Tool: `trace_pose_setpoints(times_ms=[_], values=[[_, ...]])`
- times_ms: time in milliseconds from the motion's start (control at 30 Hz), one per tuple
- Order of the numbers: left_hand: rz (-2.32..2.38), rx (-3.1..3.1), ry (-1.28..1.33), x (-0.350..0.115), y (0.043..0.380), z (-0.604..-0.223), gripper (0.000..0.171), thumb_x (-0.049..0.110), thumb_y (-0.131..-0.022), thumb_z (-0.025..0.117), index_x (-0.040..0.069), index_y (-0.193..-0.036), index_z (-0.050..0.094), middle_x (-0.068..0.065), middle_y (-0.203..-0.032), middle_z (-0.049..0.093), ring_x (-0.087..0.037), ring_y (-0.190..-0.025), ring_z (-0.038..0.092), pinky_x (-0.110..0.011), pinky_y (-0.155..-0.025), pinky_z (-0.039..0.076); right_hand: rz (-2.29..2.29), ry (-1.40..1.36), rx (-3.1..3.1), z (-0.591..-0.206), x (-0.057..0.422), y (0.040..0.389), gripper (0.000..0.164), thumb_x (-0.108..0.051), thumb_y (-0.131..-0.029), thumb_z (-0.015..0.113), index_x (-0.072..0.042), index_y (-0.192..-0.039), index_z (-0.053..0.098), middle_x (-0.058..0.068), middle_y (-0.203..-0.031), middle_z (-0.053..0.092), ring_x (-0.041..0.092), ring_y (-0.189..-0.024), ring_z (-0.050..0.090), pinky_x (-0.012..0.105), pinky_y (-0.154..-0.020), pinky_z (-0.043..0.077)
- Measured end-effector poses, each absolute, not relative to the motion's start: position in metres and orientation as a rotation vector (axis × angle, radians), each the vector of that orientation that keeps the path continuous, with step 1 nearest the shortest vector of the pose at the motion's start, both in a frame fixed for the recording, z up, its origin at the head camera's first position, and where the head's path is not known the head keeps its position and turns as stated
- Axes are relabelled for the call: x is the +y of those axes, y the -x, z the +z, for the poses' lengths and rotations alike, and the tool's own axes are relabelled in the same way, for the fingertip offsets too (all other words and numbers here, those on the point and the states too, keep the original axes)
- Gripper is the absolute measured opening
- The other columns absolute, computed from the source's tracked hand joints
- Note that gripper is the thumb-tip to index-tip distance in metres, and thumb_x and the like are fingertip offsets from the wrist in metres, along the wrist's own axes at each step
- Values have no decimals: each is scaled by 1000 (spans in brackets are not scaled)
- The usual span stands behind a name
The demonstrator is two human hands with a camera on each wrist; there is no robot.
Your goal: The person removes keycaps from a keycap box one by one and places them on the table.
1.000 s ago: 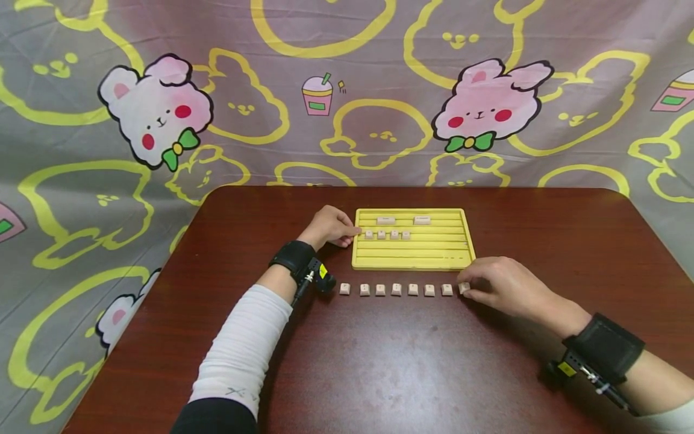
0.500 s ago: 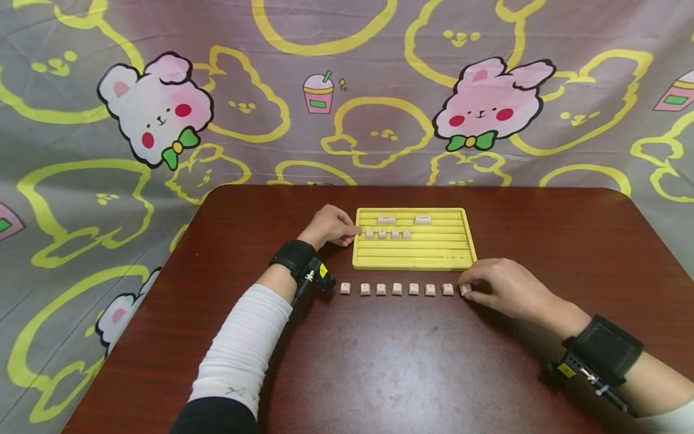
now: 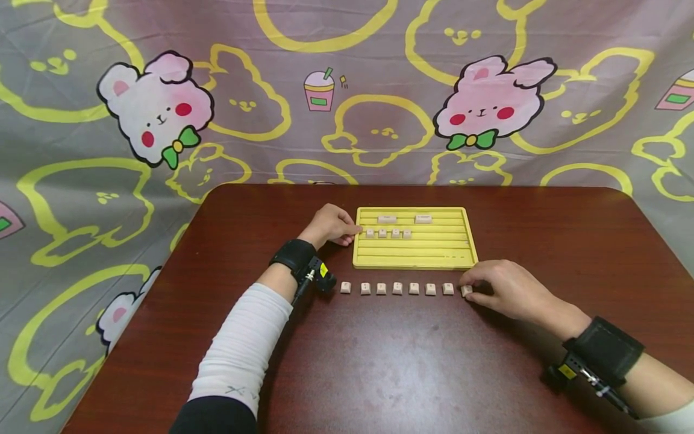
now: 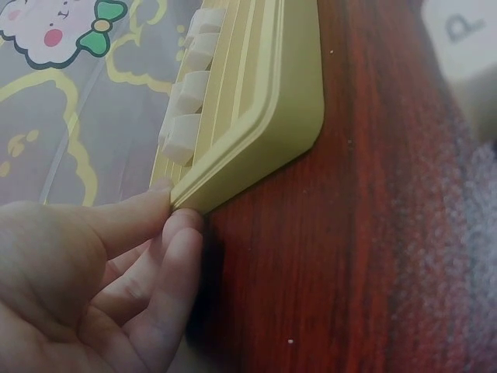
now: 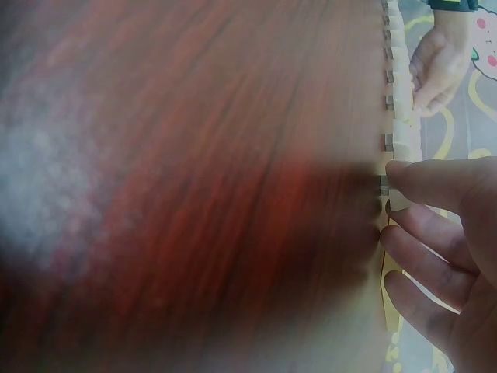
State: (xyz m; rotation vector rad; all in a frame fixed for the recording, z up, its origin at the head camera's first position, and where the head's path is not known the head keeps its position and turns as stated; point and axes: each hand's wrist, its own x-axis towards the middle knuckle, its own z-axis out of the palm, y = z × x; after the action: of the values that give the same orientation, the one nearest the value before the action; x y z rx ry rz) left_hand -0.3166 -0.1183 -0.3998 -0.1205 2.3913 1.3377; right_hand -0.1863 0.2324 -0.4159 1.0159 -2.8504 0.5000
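Observation:
My left hand [image 3: 332, 226] pinches the left edge of a yellow ridged tray [image 3: 414, 266] between thumb and fingers. In the left wrist view the thumb lies on the rim of the tray [image 4: 299, 93], with fingers against its outer side. My right hand [image 3: 506, 288] pinches a small beige keycap [image 3: 466, 292] at the right end of a row on the table. Part of that keycap [image 5: 398, 199] shows between thumb and index finger in the right wrist view. Several more keycaps [image 3: 397, 289] stand to its left, in line before the tray.
Two long keycaps [image 3: 387, 219] sit in the tray's top groove, with several small keycaps [image 3: 382, 233] in a groove below. The brown table [image 3: 379, 361] ends at a patterned cloth [image 3: 390, 78] behind. A blurred keycap marked P [image 4: 466, 39] is near the left wrist camera.
My right hand has shifted very slightly right and toward me with its keycap, widening the gap to its neighbour a little. The left hand keeps its grip on the tray.

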Motion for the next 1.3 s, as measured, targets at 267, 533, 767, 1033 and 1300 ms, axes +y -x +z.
trace_pose_setpoints(times_ms=[267, 533, 767, 1033, 1300], values=[[1338, 2392, 125, -118, 316, -400, 18, 14, -88, 76, -2, -92, 69, -5, -70, 64, -10, -55, 62, -25, -58, 61, 498, -1033, -2827, -417, 230, 187, 17, -17, -83, 80, -25, -97, 75, -13, -94, 72, 7, -88, 68, 35, -75, 58], [1344, 2393, 119, -118, 316, -401, 18, 13, -88, 76, -3, -91, 68, -4, -66, 63, -9, -54, 62, -24, -57, 61, 505, -1025, -2833, -418, 229, 186, 18, -16, -83, 80, -24, -98, 75, -13, -95, 72, 8, -88, 68, 36, -75, 58], [1338, 2377, 117, -118, 314, -396, 19, 12, -88, 75, -4, -95, 69, -5, -66, 63, -10, -53, 61, -25, -58, 61, 500, -1000, -2856, -419, 230, 186, 20, -17, -81, 82, -22, -100, 75, -12, -94, 71, 4, -83, 65, 29, -71, 57], [1316, 2406, 107, -118, 314, -396, 21, 14, -88, 76, -4, -96, 69, -5, -66, 63, -10, -54, 62, -26, -60, 62, 496, -980, -2880, -416, 230, 183, 24, -19, -80, 83, -23, -102, 75, -13, -95, 72, 3, -84, 65, 29, -71, 57], [1330, 2405, 101, -119, 314, -399, 19, 13, -88, 76, -4, -94, 69, -4, -65, 63, -10, -54, 62, -25, -59, 61, 491, -972, -2893, -400, 230, 186, 25, -23, -79, 84, -24, -103, 75, -13, -98, 72, 5, -90, 66, 34, -78, 59]])
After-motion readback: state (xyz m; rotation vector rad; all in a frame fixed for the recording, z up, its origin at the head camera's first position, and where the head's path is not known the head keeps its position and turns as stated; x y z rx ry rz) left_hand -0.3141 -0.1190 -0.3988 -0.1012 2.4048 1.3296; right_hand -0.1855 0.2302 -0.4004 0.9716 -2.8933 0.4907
